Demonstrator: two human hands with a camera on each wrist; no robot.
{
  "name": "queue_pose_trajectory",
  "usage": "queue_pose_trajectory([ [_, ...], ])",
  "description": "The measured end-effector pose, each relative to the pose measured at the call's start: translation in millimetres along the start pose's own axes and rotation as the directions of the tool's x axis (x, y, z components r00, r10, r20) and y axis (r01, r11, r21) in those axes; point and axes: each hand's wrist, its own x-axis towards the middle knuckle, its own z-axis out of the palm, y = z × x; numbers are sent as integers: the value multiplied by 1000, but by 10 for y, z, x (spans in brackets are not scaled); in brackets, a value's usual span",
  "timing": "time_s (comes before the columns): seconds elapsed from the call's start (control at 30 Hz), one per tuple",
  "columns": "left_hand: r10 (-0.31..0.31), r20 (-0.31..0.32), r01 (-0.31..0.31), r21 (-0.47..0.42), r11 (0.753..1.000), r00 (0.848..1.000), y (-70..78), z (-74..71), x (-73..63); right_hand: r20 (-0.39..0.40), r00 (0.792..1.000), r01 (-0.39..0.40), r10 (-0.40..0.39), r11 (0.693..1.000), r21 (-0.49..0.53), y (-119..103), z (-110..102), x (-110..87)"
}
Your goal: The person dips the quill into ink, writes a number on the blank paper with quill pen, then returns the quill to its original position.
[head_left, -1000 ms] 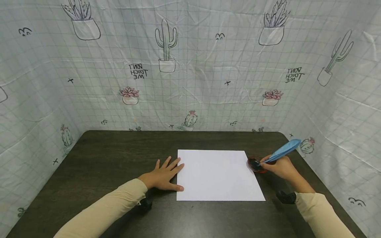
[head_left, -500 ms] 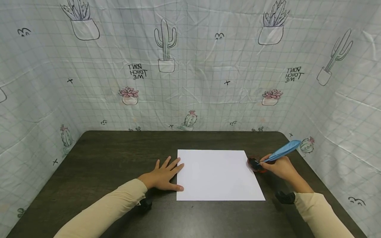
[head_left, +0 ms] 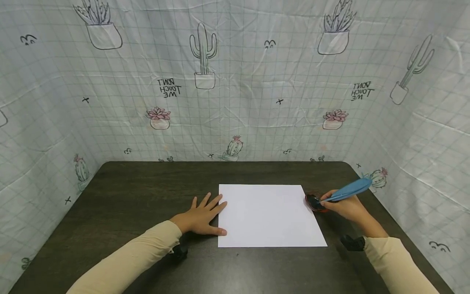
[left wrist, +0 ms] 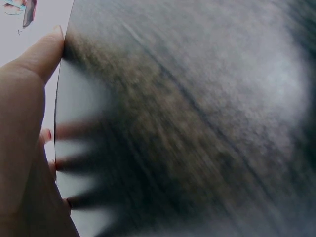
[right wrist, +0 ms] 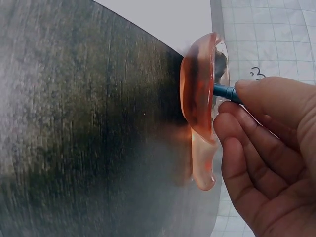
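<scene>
A white sheet of paper (head_left: 269, 216) lies on the dark table. My left hand (head_left: 198, 220) is spread flat at its left edge, thumb and fingertips resting on the paper. Just past the right edge of the sheet sits a small translucent orange-red dish (right wrist: 197, 94), dark inside, probably with ink. My right hand (head_left: 349, 207) pinches a blue feather quill pen (head_left: 350, 189) between thumb and fingers. In the right wrist view, the teal shaft (right wrist: 225, 92) of the pen reaches into the dish, which hides its tip. The feather slants up to the right.
The dark wooden table (head_left: 147, 188) extends around the sheet on every side. White grid-patterned cloth (head_left: 249, 81) with cactus drawings hangs behind it and along both sides. A black device (head_left: 352, 243) sits under the right wrist.
The feather has turned slightly and now shows a different face, its upper end a little lower. My right hand has barely shifted at the dish. The left hand stays still on the paper.
</scene>
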Motion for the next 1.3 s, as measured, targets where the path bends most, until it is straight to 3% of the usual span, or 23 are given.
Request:
queue_pose_trajectory([
  [0.57,-3,-4,3,-1,1000,1000,-4,-3,7,-55,998,-6,6,1000,3,-88,-28,17],
  [0.8,-1,-1,1,-3,1000,1000,-13,0,4,-46,999,-16,22,993,115,-236,15,73],
  [1.0,-2,-3,2,-1,1000,1000,-16,-1,10,-76,997,-12,23,989,144,-407,138,157],
  [1.3,-10,-2,10,6,1000,1000,-17,14,21,-51,999,-1,17,950,313,-605,381,282],
])
